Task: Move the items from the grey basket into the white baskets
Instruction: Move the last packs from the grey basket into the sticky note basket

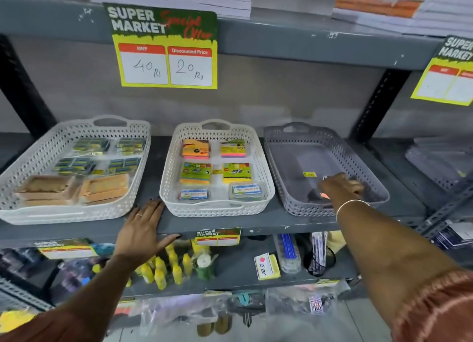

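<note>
The grey basket (pixel 281 147) stands at the right of the middle shelf. Its floor is nearly bare, with a yellow sticker (pixel 309 174) and a small dark item with an orange spot (pixel 320 194) at its near right. My right hand (pixel 341 185) reaches into it with fingers curled down over that item; blur hides whether it grips. Left of it, the middle white basket (pixel 266 188) holds coloured sticky-note packs and small clear boxes. The left white basket (pixel 38 152) holds wrapped green packs and tan blocks. My left hand (pixel 143 226) lies flat on the shelf edge between the white baskets.
A yellow price sign (pixel 166 57) hangs from the shelf above, which carries stacked paper. The shelf below holds yellow bottles (pixel 161 270), pens and a mesh cup. Another grey basket (pixel 440 162) sits at the far right behind a black upright.
</note>
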{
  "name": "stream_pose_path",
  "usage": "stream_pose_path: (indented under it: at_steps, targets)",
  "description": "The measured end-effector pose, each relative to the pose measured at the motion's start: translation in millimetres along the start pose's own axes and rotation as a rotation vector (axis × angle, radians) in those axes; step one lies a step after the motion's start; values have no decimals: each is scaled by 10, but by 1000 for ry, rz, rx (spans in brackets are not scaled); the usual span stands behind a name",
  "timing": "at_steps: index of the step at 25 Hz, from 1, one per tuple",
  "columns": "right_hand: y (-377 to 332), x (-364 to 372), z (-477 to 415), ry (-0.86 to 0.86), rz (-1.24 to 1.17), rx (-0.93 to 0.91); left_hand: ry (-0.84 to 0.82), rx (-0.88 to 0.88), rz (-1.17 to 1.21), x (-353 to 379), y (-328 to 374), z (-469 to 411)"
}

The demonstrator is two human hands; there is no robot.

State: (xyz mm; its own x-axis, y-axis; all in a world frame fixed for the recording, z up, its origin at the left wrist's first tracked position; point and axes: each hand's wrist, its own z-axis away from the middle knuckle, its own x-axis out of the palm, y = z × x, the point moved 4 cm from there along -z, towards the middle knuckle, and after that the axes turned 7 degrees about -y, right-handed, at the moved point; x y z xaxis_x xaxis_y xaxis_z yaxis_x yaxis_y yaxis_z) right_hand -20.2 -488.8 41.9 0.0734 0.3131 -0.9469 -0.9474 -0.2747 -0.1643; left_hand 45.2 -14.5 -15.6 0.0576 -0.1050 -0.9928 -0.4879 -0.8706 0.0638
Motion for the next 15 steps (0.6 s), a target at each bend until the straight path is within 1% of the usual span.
stream_pose_path:
  at_steps: [3, 7, 9, 11, 15]
  targets:
    - [-24, -95, 147, 9, -62, 21, -10, -10, -1, -3, -2, 8]
    - [-342, -307, 395, -3, -244, -69, -25, -24, 1, -3, 1, 15]
    - [-678, -409, 604, -50, -320, -205, -44, -28, -2, -12, 1, 26]
    - [-1031, -475, 917, -83, -258, -336, -62, -33, -9, -31, 4, 35]
    - [-1589, -322, 1421, -128, -208, -515, -92, -37, -10, -23, 3, 43]
